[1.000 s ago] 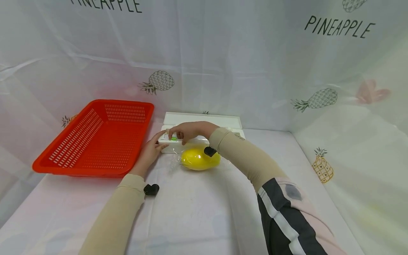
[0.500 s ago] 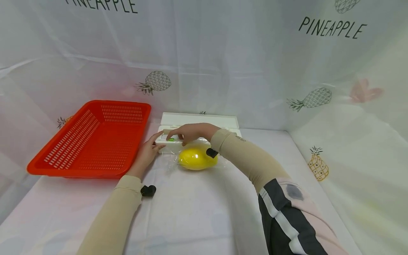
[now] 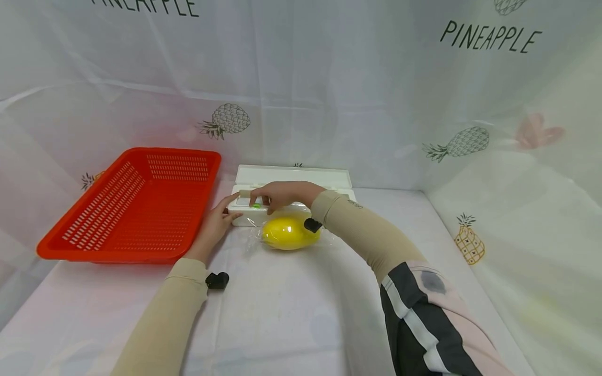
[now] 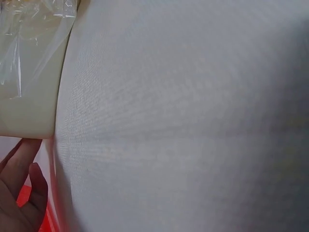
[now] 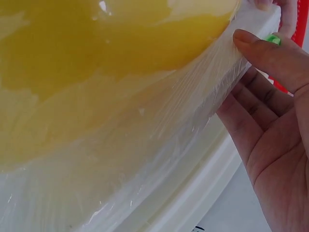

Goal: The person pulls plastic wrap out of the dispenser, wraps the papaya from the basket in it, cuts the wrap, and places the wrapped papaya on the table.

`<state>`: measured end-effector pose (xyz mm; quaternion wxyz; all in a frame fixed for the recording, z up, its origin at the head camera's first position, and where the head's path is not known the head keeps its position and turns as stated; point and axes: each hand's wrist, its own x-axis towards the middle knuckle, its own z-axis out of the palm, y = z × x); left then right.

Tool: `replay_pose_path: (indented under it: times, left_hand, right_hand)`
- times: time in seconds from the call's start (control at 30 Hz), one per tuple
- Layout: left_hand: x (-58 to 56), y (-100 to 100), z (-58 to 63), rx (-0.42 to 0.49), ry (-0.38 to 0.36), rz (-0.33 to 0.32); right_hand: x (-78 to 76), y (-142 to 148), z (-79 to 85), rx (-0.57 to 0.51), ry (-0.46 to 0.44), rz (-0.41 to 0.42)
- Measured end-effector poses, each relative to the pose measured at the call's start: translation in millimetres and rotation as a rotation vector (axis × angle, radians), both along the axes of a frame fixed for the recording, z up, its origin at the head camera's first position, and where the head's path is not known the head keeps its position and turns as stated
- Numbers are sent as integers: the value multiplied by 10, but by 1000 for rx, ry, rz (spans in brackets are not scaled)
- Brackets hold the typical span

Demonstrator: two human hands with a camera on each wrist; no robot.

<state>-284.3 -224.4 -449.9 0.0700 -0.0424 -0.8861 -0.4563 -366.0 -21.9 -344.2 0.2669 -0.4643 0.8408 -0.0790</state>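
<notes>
A white cling film dispenser (image 3: 240, 218) lies near the back of the table, its long lid (image 3: 301, 175) tipped back. Clear film hangs from it over a shiny yellow lemon-shaped object (image 3: 287, 234) in front. At the dispenser's left end, my left hand (image 3: 215, 227) touches the corner with extended fingers; the left wrist view shows a fingertip at that end. My right hand (image 3: 279, 194) reaches over the top with its curled index finger at the small green slider (image 3: 256, 205). In the right wrist view, the thumb (image 5: 248, 38) lies on the stretched film, with other fingers curled behind the edge.
A red plastic basket (image 3: 216, 172) stands close to my left hand and forearm. Behind the dispenser hangs a white curtain (image 3: 329, 104) printed with pineapples, and another side of it runs along the table's right edge. The white table surface (image 3: 273, 313) spreads in front.
The right index finger and green slider have shifted slightly rightward along the dispenser. The left hand keeps its place at the end. The view has moved a little.
</notes>
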Motion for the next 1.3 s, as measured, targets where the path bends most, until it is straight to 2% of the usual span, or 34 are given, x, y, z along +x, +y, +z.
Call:
replay_pose_path:
  times: [0.13, 0.27, 0.33, 0.43, 0.53, 0.63, 0.8, 0.97, 1.2, 1.3]
  left_hand:
    - [4, 4, -1, -8, -14, 5]
    - [5, 1, -1, 27, -22, -11]
    - [2, -1, 2, 78, -35, -41]
    - [-2, -1, 9, 185, -94, -82]
    - [-6, 0, 17, 275, -172, -80]
    - [-10, 8, 24, 316, -214, -57]
    - [0, 23, 32, 303, -238, -50]
    - [29, 90, 81, 293, -256, 8]
    - [18, 261, 158, 114, -233, 78]
    - [-3, 274, 148, 110, -223, 90]
  right_hand:
    - [-11, 0, -8, -18, -3, 4]
    - [-16, 10, -20, -29, -4, 9]
    - [-14, 16, -20, -30, -3, 11]
    - [-15, 15, -11, -29, -1, 13]
    - [-16, 8, 1, -31, 4, 18]
    - [-18, -1, 2, -33, 5, 19]
    - [-12, -5, -9, -32, 7, 17]
    - [7, -1, -4, -40, 10, 13]
    - [3, 29, -2, -53, 13, 15]
    - [-3, 46, -4, -53, 11, 22]
